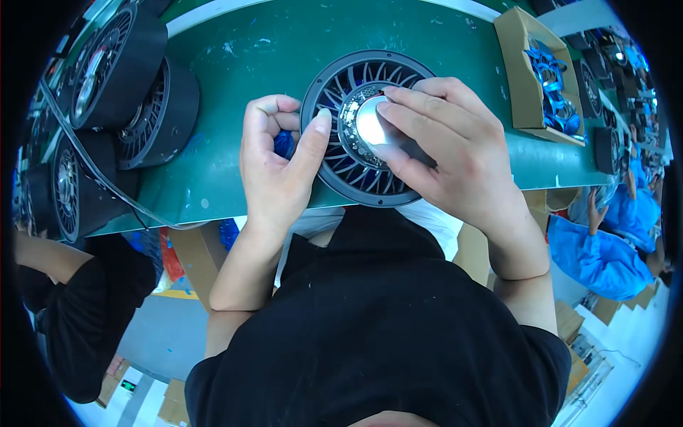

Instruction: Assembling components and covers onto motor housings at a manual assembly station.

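Pinching a silver disc (368, 124) over the center of the black spoked wheel (343, 166), the right hand (459, 146) faces the half-curled left hand (276, 171) at the wheel's left rim, its grip on a blue scrap (284, 144) unclear.

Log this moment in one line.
left hand: at wheel edge; blue thing: shows between thumb and fingers; right hand: on shiny disc at wheel centre

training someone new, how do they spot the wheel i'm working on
Find the green table, then the middle of its near edge. A black spoked wheel sits there, a shiny disc over its middle. It lies apart; the wheels at left crowd together.
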Demonstrator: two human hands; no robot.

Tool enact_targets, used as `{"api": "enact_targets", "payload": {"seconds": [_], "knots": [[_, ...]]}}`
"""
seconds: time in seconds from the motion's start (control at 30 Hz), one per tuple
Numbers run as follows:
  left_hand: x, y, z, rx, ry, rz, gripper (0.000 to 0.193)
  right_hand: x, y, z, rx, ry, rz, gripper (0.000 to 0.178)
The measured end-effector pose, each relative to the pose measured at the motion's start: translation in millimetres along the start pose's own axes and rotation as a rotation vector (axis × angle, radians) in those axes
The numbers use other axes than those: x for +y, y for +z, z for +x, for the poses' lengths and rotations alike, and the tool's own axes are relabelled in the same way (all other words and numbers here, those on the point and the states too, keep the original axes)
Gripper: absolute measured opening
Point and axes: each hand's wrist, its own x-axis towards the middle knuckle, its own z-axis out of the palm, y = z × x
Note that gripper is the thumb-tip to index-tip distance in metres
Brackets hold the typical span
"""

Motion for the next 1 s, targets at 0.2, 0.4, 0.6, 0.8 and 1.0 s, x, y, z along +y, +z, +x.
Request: {"api": "enact_targets", "payload": {"seconds": [0.2,0.4,0.6,0.8,1.0], "knots": [[-2,-1,-6,-0.023,-0.044,0.015,0.025,2,-6,1,-0.066,-0.053,-0.011,0.039],[1,-1,-7,-0.041,-0.030,0.011,0.029,-1,2,-1,-0.012,-0.018,-0.038,0.038],[-6,0,-5,-0.035,-0.014,-0.013,0.030,-2,7,-2,-0.001,-0.016,-0.057,0.036],[-3,1,-4,-0.002,0.029,0.003,0.032,-10,10,-2,0.001,0.062,-0.096,0.033],[-4,0,-4,-0.005,0.011,0.016,0.029,-25,9,-6,-0.033,0.185,-0.114,0.034]]}}
